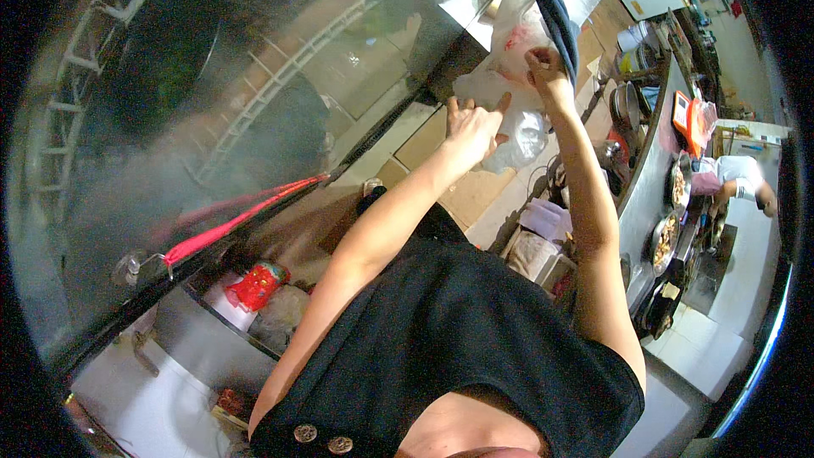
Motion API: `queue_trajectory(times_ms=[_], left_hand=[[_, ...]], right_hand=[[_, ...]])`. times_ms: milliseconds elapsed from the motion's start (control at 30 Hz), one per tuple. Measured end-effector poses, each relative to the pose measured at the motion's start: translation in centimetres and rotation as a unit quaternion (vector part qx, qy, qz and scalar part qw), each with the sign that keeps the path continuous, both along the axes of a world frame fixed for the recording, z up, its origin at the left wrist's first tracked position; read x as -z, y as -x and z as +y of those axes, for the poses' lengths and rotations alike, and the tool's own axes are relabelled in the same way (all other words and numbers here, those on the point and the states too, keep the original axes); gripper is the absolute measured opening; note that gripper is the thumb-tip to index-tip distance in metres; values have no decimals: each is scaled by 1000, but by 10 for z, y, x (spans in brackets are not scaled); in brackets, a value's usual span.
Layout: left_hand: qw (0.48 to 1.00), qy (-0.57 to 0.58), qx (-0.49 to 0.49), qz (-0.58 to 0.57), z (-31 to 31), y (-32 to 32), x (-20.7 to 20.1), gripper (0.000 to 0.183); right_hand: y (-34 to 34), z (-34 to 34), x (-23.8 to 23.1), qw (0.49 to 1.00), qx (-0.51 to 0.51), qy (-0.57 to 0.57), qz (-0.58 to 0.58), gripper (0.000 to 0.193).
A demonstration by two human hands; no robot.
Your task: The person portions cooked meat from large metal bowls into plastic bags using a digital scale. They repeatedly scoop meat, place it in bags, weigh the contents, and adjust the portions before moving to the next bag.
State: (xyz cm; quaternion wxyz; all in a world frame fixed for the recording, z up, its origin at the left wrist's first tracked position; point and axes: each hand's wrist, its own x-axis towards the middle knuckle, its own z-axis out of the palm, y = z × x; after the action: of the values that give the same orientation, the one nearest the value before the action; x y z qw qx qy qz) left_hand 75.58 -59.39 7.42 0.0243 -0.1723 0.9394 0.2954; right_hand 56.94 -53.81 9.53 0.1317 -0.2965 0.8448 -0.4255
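Note:
Clear and whitish plastic bags (519,44) hang in a bunch in front of me, a little right of the middle at the top. My right hand (548,76) reaches up to them, its fingers bent and pinched on the plastic. Beside it dangles a twisted dark blue cloth (555,21), close to my wrist. Lower and to the left, my left hand (476,129) is against the edge of a clear plastic bag (519,140), index finger and thumb stretched apart. Part of its other fingers' grip is hard to make out.
A large glass pane (280,93) slants along the left, with a red strap (237,222) on it. At right, a metal counter (649,178) carries an orange scale (688,123) and pans of food (666,242). Another person (738,178) stands beyond it. Cardboard (475,191) lies below my hands.

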Motion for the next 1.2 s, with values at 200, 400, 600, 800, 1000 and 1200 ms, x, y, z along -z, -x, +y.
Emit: queue_trajectory(times_ms=[200,400,600,800,1000,1200], left_hand=[[990,22,-104,88,9,12,-12,77],[939,158,-75,297,12,22,-6,90],[974,123,-42,185,12,16,2,99],[998,20,-7,62,1,12,50,89],[999,15,-39,-9,1,8,32,87],[995,52,-75,-34,-17,10,45,89]], right_hand=[[-6,20,-49,967,-115,-226,23,34],[-2,29,-42,870,-304,-386,51,34],[-7,18,-50,788,-453,-404,-102,18],[-27,17,-63,866,-421,-269,13,17],[-54,60,-98,903,-305,-267,144,19],[-49,155,-149,996,-77,-21,-47,13]])
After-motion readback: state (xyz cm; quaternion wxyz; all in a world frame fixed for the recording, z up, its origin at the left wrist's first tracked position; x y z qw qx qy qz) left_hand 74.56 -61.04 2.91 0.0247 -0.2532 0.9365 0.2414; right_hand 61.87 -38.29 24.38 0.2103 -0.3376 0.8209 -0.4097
